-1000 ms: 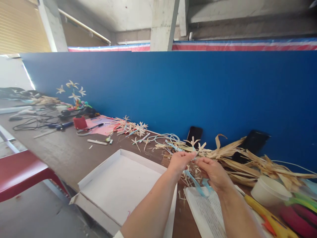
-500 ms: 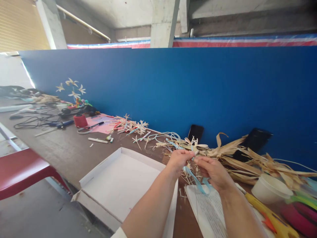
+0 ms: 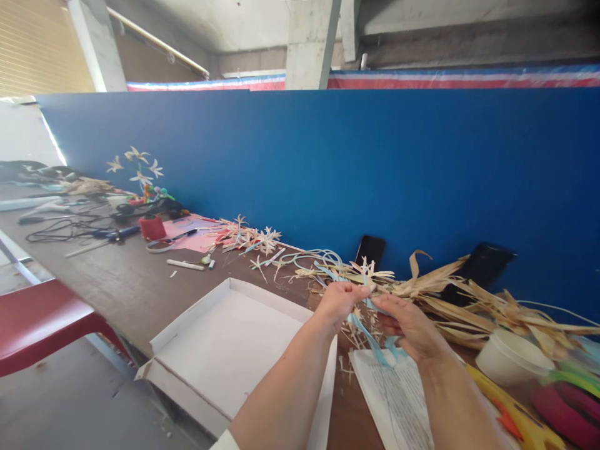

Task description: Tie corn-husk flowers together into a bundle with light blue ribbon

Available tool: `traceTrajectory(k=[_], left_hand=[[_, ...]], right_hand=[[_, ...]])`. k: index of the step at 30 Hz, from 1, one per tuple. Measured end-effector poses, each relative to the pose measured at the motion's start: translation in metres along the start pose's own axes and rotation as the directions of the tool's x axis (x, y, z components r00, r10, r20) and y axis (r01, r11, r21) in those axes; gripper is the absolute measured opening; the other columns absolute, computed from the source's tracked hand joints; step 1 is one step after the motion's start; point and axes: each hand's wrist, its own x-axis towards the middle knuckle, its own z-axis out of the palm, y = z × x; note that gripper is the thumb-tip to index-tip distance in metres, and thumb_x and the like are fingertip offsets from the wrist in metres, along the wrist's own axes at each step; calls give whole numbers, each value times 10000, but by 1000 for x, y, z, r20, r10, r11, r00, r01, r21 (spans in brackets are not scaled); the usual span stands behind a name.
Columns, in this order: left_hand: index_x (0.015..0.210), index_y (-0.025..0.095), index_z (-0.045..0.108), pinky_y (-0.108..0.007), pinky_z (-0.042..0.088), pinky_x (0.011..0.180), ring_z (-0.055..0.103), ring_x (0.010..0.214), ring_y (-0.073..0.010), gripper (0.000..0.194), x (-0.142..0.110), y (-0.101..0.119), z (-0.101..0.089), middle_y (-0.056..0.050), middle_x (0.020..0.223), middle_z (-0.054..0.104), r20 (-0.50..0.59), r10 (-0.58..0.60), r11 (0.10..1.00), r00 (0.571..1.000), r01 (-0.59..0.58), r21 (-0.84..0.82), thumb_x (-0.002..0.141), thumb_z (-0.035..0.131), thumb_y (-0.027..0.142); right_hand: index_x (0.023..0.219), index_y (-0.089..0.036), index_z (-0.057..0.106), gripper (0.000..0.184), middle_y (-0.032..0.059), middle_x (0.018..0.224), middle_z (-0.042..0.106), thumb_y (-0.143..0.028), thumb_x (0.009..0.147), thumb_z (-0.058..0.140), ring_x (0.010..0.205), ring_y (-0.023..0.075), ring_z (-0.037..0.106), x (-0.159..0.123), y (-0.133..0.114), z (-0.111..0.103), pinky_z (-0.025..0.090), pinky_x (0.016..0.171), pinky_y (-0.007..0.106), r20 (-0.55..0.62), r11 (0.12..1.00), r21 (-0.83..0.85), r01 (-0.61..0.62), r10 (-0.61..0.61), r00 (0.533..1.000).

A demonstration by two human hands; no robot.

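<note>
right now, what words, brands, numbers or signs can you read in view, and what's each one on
No text can be read for certain.
Printed paper: rows of dark print, too small and blurred to read.
White box: a small pink mark inside; I cannot tell whether it is writing.

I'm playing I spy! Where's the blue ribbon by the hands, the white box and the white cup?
Blue ribbon [image 3: 372,343]: head view, on its hanging strip.
White box [image 3: 234,350]: head view, on its inside bottom.
White cup [image 3: 502,361]: head view, on its outer side.
</note>
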Motion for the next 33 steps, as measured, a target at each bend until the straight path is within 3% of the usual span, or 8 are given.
traceTrajectory(k=[8, 23, 33], left_hand=[[577, 147, 500, -227, 209, 469, 288, 437, -46, 423, 2, -3, -1, 60, 462, 370, 36, 12, 999, 999, -13, 32, 573, 704, 518], [629, 131, 555, -226, 241, 494, 320, 471, -53, 372, -2, 3, -5, 56, 494, 399, 191, -18, 989, 981, -11, 147, 605, 683, 480], [627, 133, 557, -235, 205, 473, 300, 448, -57, 450, -3, 4, -6, 62, 455, 373, 201, -11, 978, 980, -31, 205, 588, 664, 568]], right_hand=[[665, -156, 562, 304, -77, 493, 302, -388, 623, 755, 432, 36, 218, -3, -2, 1, 120, 404, 199, -68, 994, -104, 14, -21, 997], [602, -164, 476, 319, -86, 496, 248, -346, 698, 720, 447, 40, 157, -7, -4, -12, 70, 417, 233, 203, 995, -92, -34, 53, 978], [756, -140, 566, 232, -82, 530, 267, -340, 745, 683, 459, 39, 151, -3, 1, -22, 74, 421, 232, 234, 986, -160, -52, 89, 968]])
